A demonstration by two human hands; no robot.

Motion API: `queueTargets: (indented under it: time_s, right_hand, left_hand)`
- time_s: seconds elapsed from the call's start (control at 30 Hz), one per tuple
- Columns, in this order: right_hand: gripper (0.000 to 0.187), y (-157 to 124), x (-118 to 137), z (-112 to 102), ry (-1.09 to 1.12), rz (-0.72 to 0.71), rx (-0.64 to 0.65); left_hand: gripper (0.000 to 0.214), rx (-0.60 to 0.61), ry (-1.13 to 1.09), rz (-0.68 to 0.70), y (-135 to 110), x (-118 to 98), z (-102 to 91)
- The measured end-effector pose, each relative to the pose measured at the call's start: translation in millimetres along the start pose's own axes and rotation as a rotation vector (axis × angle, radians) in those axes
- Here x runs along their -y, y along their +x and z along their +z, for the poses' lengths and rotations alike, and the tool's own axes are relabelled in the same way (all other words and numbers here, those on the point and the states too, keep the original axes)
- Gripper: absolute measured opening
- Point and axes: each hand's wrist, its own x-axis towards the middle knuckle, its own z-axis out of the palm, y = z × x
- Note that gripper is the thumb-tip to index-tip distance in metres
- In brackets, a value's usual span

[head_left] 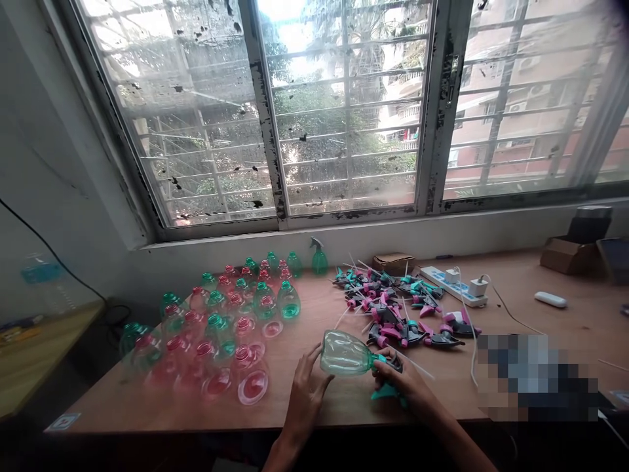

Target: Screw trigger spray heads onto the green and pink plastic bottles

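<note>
Cups left hand [305,392], fingers curled, round the bottle [344,354] lying sideways over the surface [314,308] to steady it; clenches right hand [403,383] fingers on the sprayer [386,393] at its neck. Groups bottles [221,328] left, sprayers [393,311] right, near.

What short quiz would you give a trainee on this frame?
1. True or false: the left hand touches a green bottle lying on its side.
2. The right hand grips: A nothing; B a trigger sprayer at the bottle's neck; C a phone.
3. Fill in: the pile of loose sprayers lies to the ___ of the standing empty bottles.
Key: 1 true; 2 B; 3 right.
</note>
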Motion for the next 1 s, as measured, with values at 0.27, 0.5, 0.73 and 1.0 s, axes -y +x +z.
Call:
queueTargets:
  time_s: [0.27, 0.5, 0.73, 1.0]
  right_hand:
    - [0.032, -4, 2, 1, -0.033, 0.012, 0.067]
    - [0.032, -1, -1, 0, 0.028, 0.001, 0.053]
    - [0.030, -4, 1, 0, -0.021, 0.006, 0.076]
    - [0.030, 1, 0, -1, 0.023, -0.016, 0.003]
  left_hand:
    - [0.034, -0.020, -0.016, -0.065, -3, -2, -1.9]
    - [0.035, -0.023, -0.025, -0.065, -2, 1, -0.7]
    - [0.031, -0.007, -0.050, -0.075, -3, 3, -1.0]
    - [0.038, -0.004, -0.053, 0.008, 4, 9, 1.3]
